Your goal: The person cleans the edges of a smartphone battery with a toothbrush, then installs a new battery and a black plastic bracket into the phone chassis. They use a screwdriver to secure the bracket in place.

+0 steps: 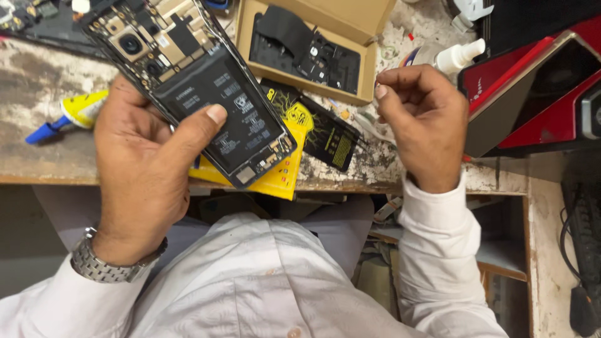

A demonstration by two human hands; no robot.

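Note:
My left hand (141,166) holds an opened phone (188,81) with its back cover off, so the black battery, the camera modules and the boards show. My thumb rests on the battery. The phone is tilted, its camera end pointing up and left. My right hand (422,122) hovers to the right above the bench edge, its fingers curled with the fingertips pinched together; I cannot tell whether something small is between them. A metal watch sits on my left wrist.
A worn workbench (37,94) carries a cardboard box (313,47) with a black phone part inside, a yellow and black flat package (313,128), a yellow tube with a blue cap (69,116), a white spray bottle (447,56) and a red and black machine (538,87).

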